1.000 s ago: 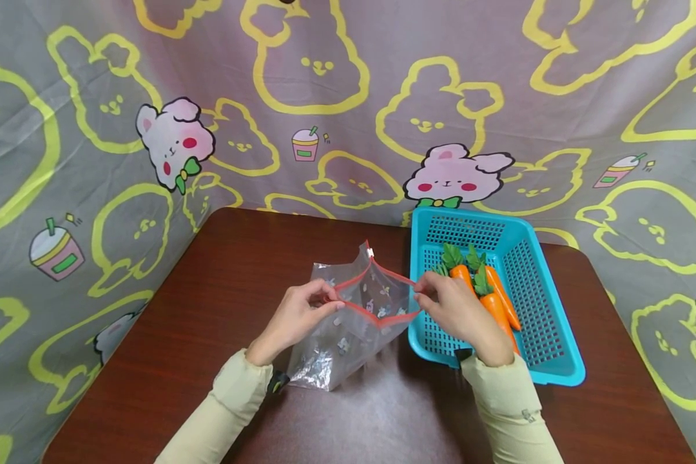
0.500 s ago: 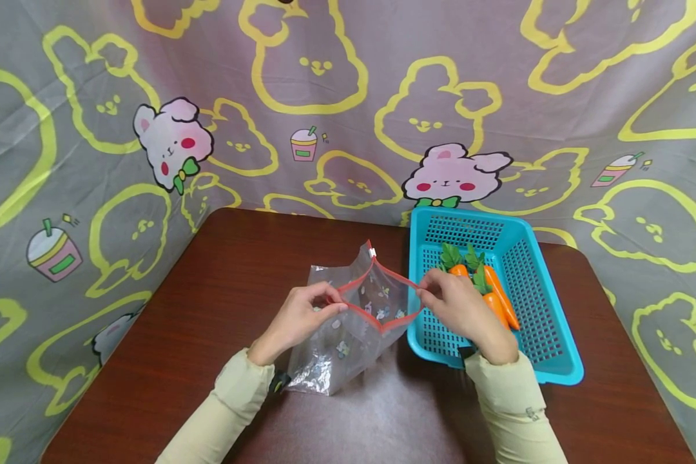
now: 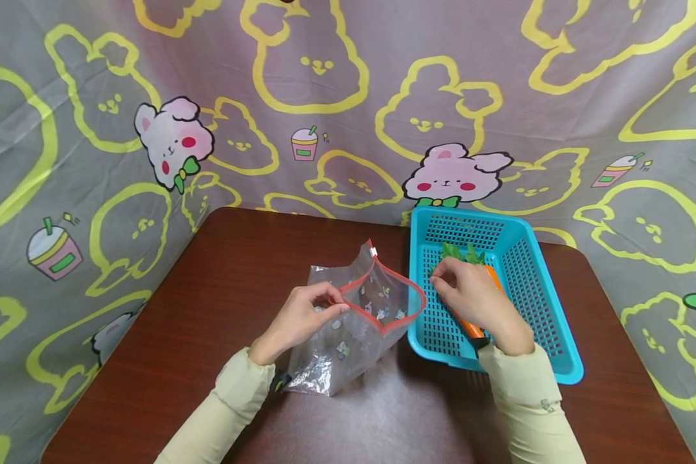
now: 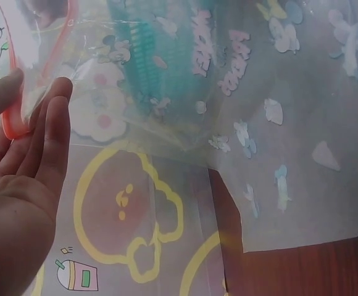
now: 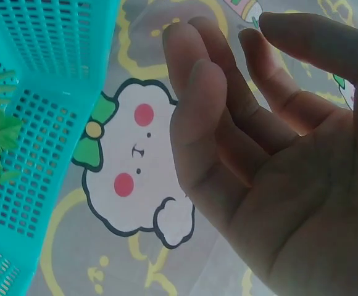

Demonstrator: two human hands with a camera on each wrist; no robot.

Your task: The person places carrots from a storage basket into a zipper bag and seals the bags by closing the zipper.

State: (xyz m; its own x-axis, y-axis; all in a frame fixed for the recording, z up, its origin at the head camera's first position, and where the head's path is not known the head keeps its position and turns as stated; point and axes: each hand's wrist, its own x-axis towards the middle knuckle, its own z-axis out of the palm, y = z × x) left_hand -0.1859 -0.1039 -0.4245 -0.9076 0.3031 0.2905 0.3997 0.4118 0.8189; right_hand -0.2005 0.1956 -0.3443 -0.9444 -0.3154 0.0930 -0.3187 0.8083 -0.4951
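A clear slider zip bag (image 3: 319, 364) with small printed figures stands on the table, its red-edged mouth spread wide. My left hand (image 3: 301, 317) pinches the near-left part of that red rim; the left wrist view shows thumb and fingers on the red strip (image 4: 17, 126). Apart from the bag, my right hand (image 3: 481, 299) hovers over the blue-green basket (image 3: 548, 283), fingers loosely bent and holding nothing. In the basket lie several orange carrots (image 3: 468, 327) with green leaves (image 3: 451, 250), partly hidden beneath the right hand. The right wrist view also shows leafy carrot tops (image 5: 5, 131).
The brown table (image 3: 209, 283) extends on both sides of the bag and basket. A patterned cloth (image 3: 336, 84) with rabbit drawings hangs behind and along the sides. The basket's left wall stands close to the bag's mouth. A white slider (image 3: 374, 252) sits at the bag's far corner.
My right hand has let go of the bag's right rim and moved right, over the basket. The freed rim has rounded outward. My left hand keeps its pinch.
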